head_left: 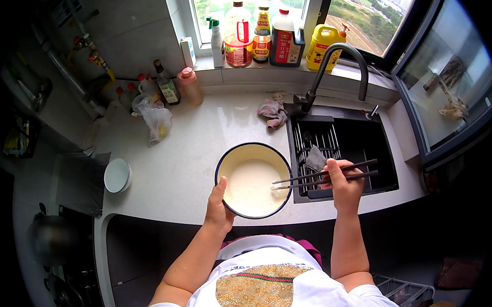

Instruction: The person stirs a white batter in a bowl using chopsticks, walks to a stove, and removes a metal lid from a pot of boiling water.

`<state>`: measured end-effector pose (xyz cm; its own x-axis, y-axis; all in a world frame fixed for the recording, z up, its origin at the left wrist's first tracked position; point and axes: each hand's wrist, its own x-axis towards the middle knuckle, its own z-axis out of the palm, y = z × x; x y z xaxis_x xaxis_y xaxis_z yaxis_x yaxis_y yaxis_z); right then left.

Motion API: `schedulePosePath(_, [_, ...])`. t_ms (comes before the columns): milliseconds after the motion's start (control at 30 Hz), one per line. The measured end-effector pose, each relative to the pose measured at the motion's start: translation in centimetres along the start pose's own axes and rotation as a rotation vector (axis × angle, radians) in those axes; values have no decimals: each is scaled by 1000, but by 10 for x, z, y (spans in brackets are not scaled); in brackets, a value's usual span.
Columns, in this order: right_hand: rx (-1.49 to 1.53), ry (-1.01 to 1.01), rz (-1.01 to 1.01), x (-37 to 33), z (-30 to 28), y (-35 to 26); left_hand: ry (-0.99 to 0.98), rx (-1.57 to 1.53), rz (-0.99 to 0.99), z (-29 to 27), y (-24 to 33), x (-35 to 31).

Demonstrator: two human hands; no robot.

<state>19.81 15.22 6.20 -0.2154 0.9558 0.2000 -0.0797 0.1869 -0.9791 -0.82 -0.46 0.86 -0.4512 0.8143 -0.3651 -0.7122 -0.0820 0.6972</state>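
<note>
The left hand (219, 208) is partly curled at the near left side of a round, deep bowl (236, 158), its thumb over the dark rim and the other fingers out of sight beneath the wall. The bowl has a smooth, cream-coloured inside and a glossy look; it sits near the front edge of the pale, faintly shiny countertop (174, 175), just left of the sink. In it lies a thick, off-white liquid (252, 188) with a slightly uneven surface.

The right hand (345, 185) is closed around a pair of dark, slender chopsticks (306, 177), above the sink's near side. The sticks lie almost level, somewhat apart from each other, their whitened tips at the right part of the liquid.

The sink (372, 137) is a black, matt rectangle with a barred rack (326, 131) across its left part, a limp grey piece of material (315, 158) on it, and a dark, arched tap (360, 70) behind. A crumpled, pinkish-grey cloth (272, 114) lies by the sink's far left corner. Farther left are a crinkled, translucent plastic bag (157, 124) and a small, smooth white bowl (116, 175).
</note>
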Motion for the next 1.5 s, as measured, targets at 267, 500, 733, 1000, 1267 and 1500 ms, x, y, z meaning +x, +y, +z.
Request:
schedulePosePath(267, [-63, 44, -54, -2, 0, -3, 33, 30, 31, 0, 3, -2])
schedulePosePath(500, [-85, -44, -5, -6, 4, 1, 29, 41, 25, -3, -2, -1])
schedulePosePath(733, [5, -69, 97, -2, 14, 24, 28, 47, -23, -1, -9, 0])
schedulePosePath(1000, [-58, -248, 366, 19, 7, 10, 20, 12, -62, -1, -4, -3])
schedulePosePath(1267, [81, -310, 403, 5, 28, 13, 29, 8, -46, 5, -6, -3])
schedulePosePath(1500, [13, -98, 64, 13, 25, 28, -26, 13, -68, 5, -10, -1])
